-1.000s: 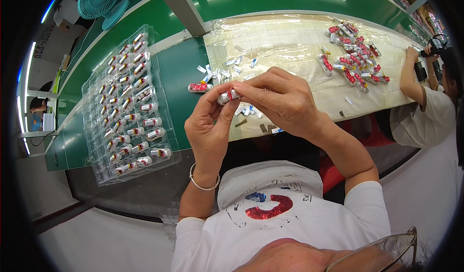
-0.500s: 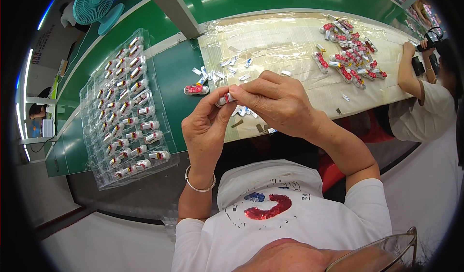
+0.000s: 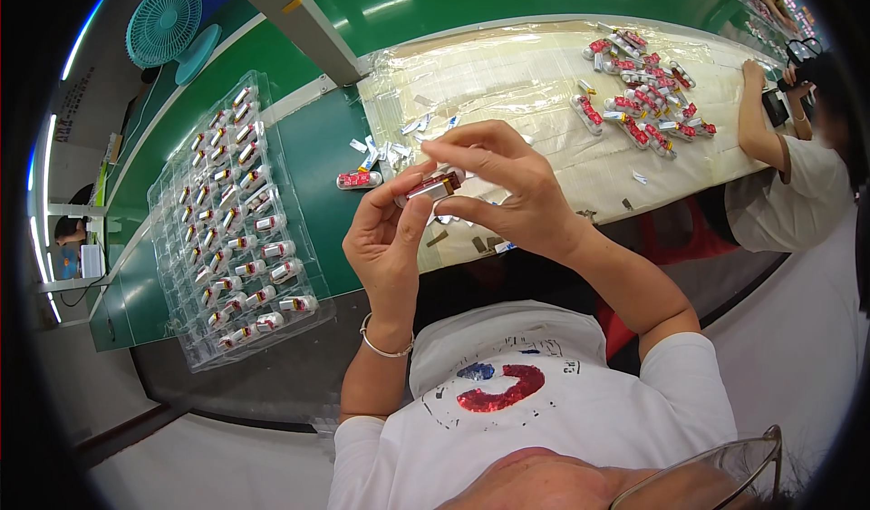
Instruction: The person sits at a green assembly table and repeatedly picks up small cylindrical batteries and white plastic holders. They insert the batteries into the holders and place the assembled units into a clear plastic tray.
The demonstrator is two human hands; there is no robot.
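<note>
We hold one glossy white-and-red oblong piece: left fingers pinching it, right fingers spread around its end. Apparent step: adjusting; next likely needs steady pinching.

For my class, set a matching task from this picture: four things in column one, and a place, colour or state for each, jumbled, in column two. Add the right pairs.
Column one
1. Left hand
2. Tray
3. Heap of red pieces
4. Fan

Column two
A. Teal, at the upper left
B. On the pale covering, toward the right
C. Pinching a silver-and-red piece
D. Clear, with small pieces in rows

Right pairs: 1-C; 2-D; 3-B; 4-A
</note>
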